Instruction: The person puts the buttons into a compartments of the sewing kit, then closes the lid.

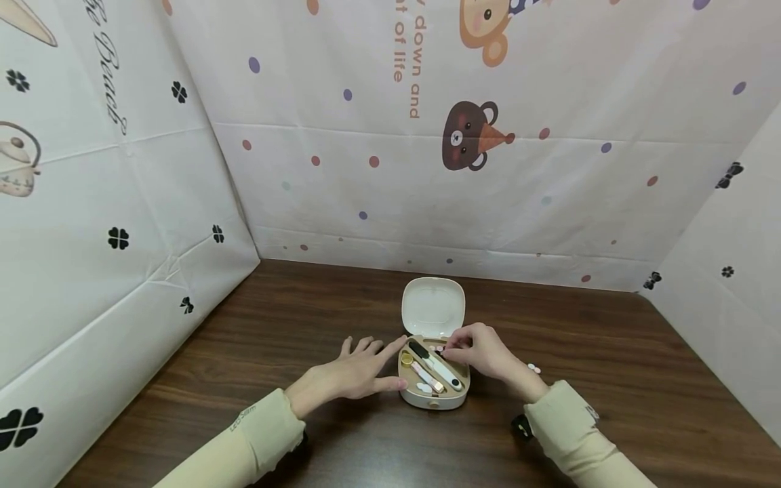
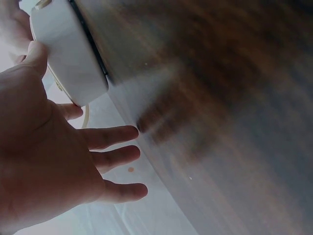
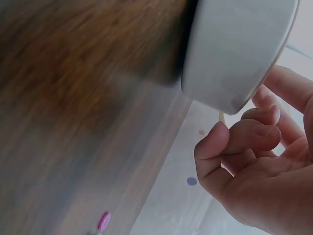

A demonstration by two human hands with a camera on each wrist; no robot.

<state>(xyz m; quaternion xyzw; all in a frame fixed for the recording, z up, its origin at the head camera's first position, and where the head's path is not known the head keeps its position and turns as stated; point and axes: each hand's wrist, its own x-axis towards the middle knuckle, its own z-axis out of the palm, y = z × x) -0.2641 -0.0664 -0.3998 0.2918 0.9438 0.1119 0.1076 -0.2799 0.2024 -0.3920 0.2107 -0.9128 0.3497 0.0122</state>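
The right hand [image 1: 485,350] hides part of the case [image 1: 419,400] — anything pinched seems indistinct.

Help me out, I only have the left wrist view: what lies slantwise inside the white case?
Observer: In the head view, a slim black-and-white tool, black end toward the far left of the white case.
Operator: Where are the right hand's fingertips? My feed cuts them off.
Observer: Head view puts them at the case's rear right portion, beyond the tool; can't tell if they pinch anything.
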